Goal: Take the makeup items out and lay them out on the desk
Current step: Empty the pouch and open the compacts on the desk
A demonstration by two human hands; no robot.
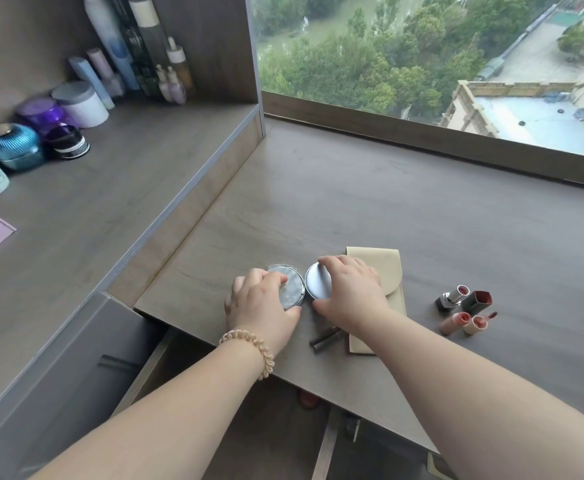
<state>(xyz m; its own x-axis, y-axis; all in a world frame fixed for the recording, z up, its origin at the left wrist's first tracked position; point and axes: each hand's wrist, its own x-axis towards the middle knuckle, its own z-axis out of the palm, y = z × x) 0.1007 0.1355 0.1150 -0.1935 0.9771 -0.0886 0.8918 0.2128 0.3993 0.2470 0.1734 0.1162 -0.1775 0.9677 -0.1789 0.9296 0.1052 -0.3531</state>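
The counter carries a beige pouch; at its nine o'clock the left hand curls its fingers over a patterned compact and the right hand clamps its fingers on a plain compact, likely setting them side by side; lipsticks lie at three o'clock

Jars and bottles line the side shelf.

Left hand and right hand palm-down, close together, fingers seemingly curled
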